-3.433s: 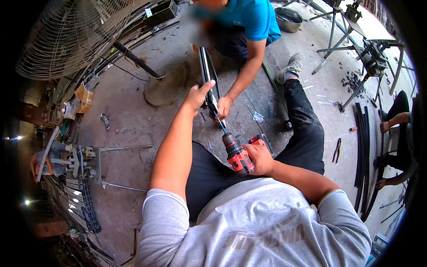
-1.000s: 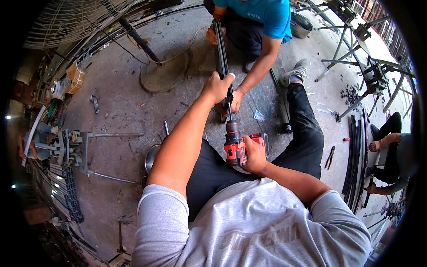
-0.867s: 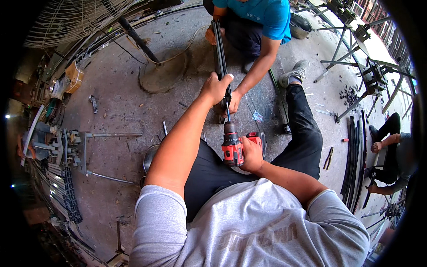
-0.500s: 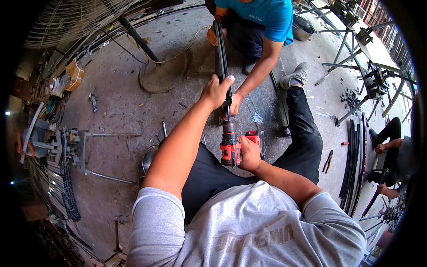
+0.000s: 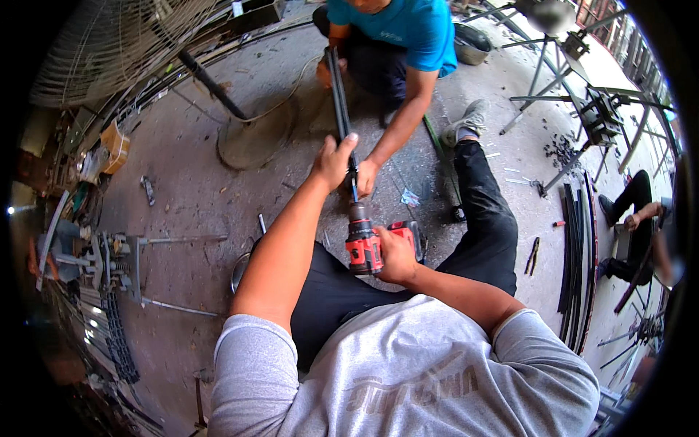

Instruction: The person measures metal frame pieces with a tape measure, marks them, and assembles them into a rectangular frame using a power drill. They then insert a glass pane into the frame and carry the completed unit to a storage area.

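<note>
In my right hand [image 5: 397,255] is a red and black cordless drill [image 5: 362,246], its handle wrapped by my fingers. The drill's long thin bit reaches up to the near end of a dark metal profile [image 5: 341,102]. Around that profile, close to its near end, my left hand [image 5: 333,162] is closed, thumb on top. A co-worker in a blue shirt [image 5: 404,36] crouches opposite. One hand of that person [image 5: 366,177] is by the profile's near end; the other is at its far end. Exactly where the bit's tip meets the profile is too small to make out.
A large fan [image 5: 124,51] stands at the far left on a round base [image 5: 255,146]. On the right lie pliers [image 5: 533,256] and long dark strips [image 5: 571,255]. Metal stands [image 5: 601,120] rise at the far right. Another person sits at the right edge.
The drill, the profile and both my hands have shifted a little to the left in the picture, as have the co-worker and the surroundings. Both my grips stay the same.
</note>
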### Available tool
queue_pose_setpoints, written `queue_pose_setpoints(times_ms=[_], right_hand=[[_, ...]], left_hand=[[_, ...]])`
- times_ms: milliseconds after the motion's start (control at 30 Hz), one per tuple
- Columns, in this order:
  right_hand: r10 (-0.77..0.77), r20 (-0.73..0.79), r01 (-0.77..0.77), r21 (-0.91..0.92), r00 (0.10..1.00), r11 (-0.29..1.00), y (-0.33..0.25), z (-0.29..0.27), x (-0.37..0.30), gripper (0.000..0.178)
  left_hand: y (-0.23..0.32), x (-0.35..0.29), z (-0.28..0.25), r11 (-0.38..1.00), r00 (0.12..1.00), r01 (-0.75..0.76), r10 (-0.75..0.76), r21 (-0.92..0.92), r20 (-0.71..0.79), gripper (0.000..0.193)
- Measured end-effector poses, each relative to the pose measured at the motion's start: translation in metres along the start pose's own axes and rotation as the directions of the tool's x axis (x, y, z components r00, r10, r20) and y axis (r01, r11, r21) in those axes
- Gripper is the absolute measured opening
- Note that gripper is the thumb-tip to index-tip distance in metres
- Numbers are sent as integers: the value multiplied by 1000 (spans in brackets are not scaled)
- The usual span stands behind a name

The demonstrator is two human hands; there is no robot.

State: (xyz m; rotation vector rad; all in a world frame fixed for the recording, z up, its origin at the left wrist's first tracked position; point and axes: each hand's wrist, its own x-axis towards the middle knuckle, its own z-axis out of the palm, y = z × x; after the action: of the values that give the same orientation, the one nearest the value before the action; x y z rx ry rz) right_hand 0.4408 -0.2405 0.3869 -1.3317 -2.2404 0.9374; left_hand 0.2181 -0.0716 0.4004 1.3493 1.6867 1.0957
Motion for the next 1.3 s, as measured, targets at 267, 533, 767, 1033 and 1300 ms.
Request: queue_pose_setpoints(times_ms=[267,533,767,1033,1300], right_hand=[[-128,94,94,308,987,947,-4,-130,-41,58],[529,-615,-106,589,586,801,110,-241,-174,70],[813,-448,373,874,373,310,268,-256,-316,59],[944,-328,627,743,39,233,352,-167,-419,26],[976,-41,309,945,-216,108,347,-174,-474,54]], left_hand=[[-18,9,-11,954,986,-110,68,-279,-154,51],[22,-6,-58,968,985,99,-128,-230,-117,70],[57,-26,-73,965,943,-13,-75,-263,-323,55],[56,-61,-77,963,951,34,-114,-267,-288,44],[75,-90,-70,939,951,-51,-58,-341,-303,42]])
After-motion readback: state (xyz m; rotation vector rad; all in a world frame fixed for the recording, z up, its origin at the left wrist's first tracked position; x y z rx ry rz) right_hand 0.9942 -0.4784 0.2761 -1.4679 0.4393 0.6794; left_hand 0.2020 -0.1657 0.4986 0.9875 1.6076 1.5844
